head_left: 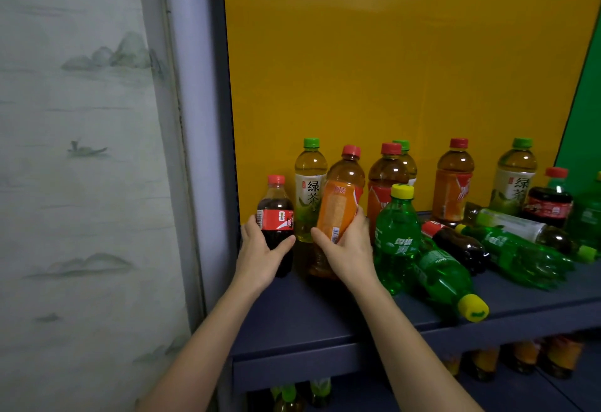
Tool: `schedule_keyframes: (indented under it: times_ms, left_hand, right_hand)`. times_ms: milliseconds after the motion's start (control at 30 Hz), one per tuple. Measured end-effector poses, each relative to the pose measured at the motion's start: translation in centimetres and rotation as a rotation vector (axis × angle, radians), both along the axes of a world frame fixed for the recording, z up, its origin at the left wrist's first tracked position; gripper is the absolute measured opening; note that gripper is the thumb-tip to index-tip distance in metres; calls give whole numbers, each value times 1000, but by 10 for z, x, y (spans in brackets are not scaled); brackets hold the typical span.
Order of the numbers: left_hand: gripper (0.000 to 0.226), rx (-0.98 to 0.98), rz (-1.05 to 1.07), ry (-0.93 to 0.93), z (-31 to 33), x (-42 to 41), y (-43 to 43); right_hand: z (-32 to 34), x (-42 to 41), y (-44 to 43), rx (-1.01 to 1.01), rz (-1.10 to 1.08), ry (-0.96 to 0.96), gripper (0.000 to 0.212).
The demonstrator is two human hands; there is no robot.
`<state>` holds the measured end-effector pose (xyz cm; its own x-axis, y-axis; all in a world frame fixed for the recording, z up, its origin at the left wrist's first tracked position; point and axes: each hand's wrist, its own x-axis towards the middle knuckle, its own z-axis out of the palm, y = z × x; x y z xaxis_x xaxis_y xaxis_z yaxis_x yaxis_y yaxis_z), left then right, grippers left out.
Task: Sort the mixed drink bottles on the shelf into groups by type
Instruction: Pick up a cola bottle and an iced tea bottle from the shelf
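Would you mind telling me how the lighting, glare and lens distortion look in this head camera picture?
Head view: even, dim indoor light; small glare spots on the iced tea bottle shoulders; wide-angle bending tilts the green panel edge and shelf; the lower shelf bottles sit dark and blurred; hands and labels stay fairly sharp.

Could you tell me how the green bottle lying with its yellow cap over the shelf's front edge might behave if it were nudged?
The lying green bottle is round-bodied and on its side, so it would probably roll. Its cap already overhangs the shelf edge, so a push could drop it. It looks full, so likely heavy.
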<state>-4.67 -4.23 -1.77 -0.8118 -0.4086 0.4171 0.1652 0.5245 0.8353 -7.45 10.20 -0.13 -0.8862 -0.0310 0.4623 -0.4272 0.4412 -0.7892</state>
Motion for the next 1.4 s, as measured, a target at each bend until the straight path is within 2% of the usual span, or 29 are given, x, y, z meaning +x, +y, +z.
schedule_keyframes:
  times_ms: [133, 233, 433, 667, 833, 900, 967, 1067, 1267, 1400]
  left_hand:
    - [74, -8, -14, 34, 0, 3, 0]
    - [77, 18, -64, 45, -2, 4, -3]
    - [83, -51, -148, 36, -4, 9, -6]
    - [85, -76, -121, 28, -7, 9, -9]
    - [94, -116, -96, -10, 1, 24, -10]
    - [82, -198, 36, 92, 7, 39, -7]
    - [61, -267, 97, 270, 13, 57, 0]
    - [35, -389, -11, 417, 22, 78, 21]
    - [21, -684, -286, 393, 25, 69, 81]
    - [25, -762, -470, 292, 14, 50, 123]
  right_hand:
    - [-4, 4, 3, 32, -2, 100, 85]
    - [-5, 6, 3, 45, 36, 129, 80]
    - [-8, 2, 2, 30, 90, 96, 86]
    - [-10, 3, 2, -21, 133, 9, 94]
    - [-9, 27, 19, 188, 111, 7, 89]
    - [-9, 46, 36, 311, 107, 68, 76]
    - [-10, 66, 58, 379, 125, 120, 62]
    - [-7, 88, 93, 387, 172, 149, 40]
    - [12, 85, 168, 274, 127, 165, 23]
    - [19, 41, 213, 331, 38, 160, 22]
